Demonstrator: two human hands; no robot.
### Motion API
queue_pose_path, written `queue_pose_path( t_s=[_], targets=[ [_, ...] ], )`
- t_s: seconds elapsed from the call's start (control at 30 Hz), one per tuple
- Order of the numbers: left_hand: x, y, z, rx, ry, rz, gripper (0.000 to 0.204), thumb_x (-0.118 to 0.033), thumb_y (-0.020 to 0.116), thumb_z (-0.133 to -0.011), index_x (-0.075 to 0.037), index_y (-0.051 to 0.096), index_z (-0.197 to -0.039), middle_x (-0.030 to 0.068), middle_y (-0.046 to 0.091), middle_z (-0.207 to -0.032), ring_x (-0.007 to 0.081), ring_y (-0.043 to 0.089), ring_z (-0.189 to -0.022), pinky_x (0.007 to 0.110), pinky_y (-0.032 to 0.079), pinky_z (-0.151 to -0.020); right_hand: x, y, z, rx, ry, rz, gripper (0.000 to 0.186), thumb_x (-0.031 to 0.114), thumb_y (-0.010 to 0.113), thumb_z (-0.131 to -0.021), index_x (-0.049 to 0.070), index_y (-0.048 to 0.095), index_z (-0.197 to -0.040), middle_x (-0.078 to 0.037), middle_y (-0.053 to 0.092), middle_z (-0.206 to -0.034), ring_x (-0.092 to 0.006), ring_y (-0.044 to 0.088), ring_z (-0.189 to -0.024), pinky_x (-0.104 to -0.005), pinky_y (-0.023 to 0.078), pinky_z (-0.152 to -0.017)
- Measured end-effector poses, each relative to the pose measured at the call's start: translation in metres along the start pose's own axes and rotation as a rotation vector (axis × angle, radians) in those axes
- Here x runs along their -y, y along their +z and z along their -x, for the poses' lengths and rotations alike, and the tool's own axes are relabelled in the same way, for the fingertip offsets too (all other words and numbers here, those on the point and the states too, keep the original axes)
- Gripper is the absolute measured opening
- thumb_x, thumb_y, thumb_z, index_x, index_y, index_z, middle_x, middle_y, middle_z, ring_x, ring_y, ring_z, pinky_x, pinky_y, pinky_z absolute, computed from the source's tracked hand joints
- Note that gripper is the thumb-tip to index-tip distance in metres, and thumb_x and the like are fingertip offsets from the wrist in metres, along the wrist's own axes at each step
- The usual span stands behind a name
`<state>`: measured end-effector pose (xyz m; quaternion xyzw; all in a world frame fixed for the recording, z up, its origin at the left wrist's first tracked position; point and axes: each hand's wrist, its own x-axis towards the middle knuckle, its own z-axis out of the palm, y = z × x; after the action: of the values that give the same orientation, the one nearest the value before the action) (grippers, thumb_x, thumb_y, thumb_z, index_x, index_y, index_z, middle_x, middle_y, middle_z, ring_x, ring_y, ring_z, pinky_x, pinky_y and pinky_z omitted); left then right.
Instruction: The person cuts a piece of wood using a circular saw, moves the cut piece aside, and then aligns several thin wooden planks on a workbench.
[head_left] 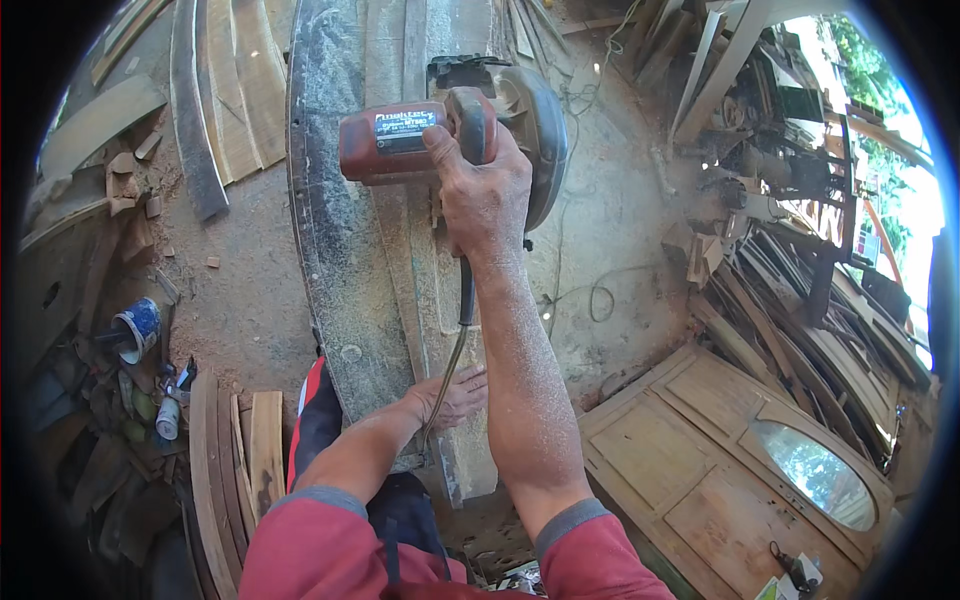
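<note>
Using the circular saw (460, 112) as reference, we are noting things from near to far. Nearest, on our side of the saw, our left hand (455, 397) is lying palm-down on a pale board (470, 450), fingers extended, gripping nothing that is showing. A power cord (467, 290) is running from the saw toward us, passing close by that hand. Our right hand (485, 195) is wrapping firmly around the saw's handle; whether a finger is pressing the switch, we are not seeing.

Progress: sawdust is coating the bench (340, 220) left of the saw, so we are judging some cutting done. The guard (545, 140) is hiding the blade, leaving the finished length uncertain; timber is extending beyond the saw, possibly leaving more to cut.

Room: to the saw's near right, a panelled door (650, 450) is limiting space. Directly right, dusty floor (625, 210) is offering side room, though a thin line (600, 300) is looping across it. Left of the saw, the bench's curved edge is bordering more floor. Farther right, stacked lumber (800, 330) is bounding everything.
</note>
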<state>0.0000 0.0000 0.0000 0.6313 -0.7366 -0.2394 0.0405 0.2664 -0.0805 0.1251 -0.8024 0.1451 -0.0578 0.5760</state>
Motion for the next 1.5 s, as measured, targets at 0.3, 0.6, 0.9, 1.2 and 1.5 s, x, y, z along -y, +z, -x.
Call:
queue_pose_path(
  t_s=[0.3, 0.6, 0.9, 1.2, 1.5],
  targets=[
    [-0.003, 0.005, -0.005, -0.213, -0.149, 0.174, 0.059, -0.026, 0.047, -0.095, -0.002, 0.043, -0.148, 0.0172, 0.037, -0.159, 0.0348, 0.024, -0.153, 0.054, 0.016, -0.127, 0.006, 0.002, -0.021, -0.023, 0.104, 0.059, 0.035, 0.028, 0.078, -0.089, 0.001, 0.067, -0.108, -0.015, 0.074, -0.094, -0.0244, 0.072, -0.089, -0.0372, 0.056, -0.083],
    [-0.002, 0.002, -0.007, -0.223, -0.124, 0.170, 0.060, -0.030, 0.045, -0.098, -0.002, 0.040, -0.151, 0.0169, 0.033, -0.162, 0.0334, 0.023, -0.154, 0.052, 0.014, -0.127, 0.013, -0.005, -0.039, 0.041, 0.176, 0.044, 0.051, 0.033, 0.078, -0.086, -0.002, 0.056, -0.115, -0.027, 0.072, -0.098, -0.0424, 0.072, -0.097, -0.0497, 0.057, -0.086],
    [0.005, 0.002, -0.008, -0.197, -0.066, 0.164, 0.063, -0.034, 0.042, -0.102, 0.001, 0.035, -0.154, 0.0189, 0.027, -0.164, 0.0336, 0.020, -0.155, 0.051, 0.012, -0.127, 0.020, 0.005, -0.061, 0.073, 0.215, 0.089, 0.051, 0.034, 0.077, -0.086, -0.001, 0.060, -0.119, -0.022, 0.073, -0.102, -0.0364, 0.072, -0.101, -0.0454, 0.057, -0.090],
    [0.011, -0.014, -0.006, -0.174, -0.022, 0.176, 0.065, -0.034, 0.043, -0.104, 0.005, 0.031, -0.154, 0.0249, 0.024, -0.163, 0.0374, 0.018, -0.155, 0.052, 0.012, -0.126, 0.023, 0.006, -0.082, 0.085, 0.218, 0.098, 0.055, 0.035, 0.077, -0.087, -0.003, 0.059, -0.121, -0.024, 0.072, -0.104, -0.0359, 0.072, -0.102, -0.0441, 0.057, -0.092],
    [0.007, -0.003, -0.009, -0.206, 0.000, 0.197, 0.066, -0.038, 0.047, -0.102, 0.003, 0.036, -0.152, 0.0263, 0.028, -0.161, 0.0396, 0.022, -0.153, 0.052, 0.017, -0.125, 0.029, 0.009, -0.100, 0.075, 0.222, 0.094, 0.059, 0.035, 0.078, -0.086, -0.005, 0.058, -0.124, -0.026, 0.071, -0.110, -0.0351, 0.072, -0.105, -0.0423, 0.058, -0.092]
  ],
)
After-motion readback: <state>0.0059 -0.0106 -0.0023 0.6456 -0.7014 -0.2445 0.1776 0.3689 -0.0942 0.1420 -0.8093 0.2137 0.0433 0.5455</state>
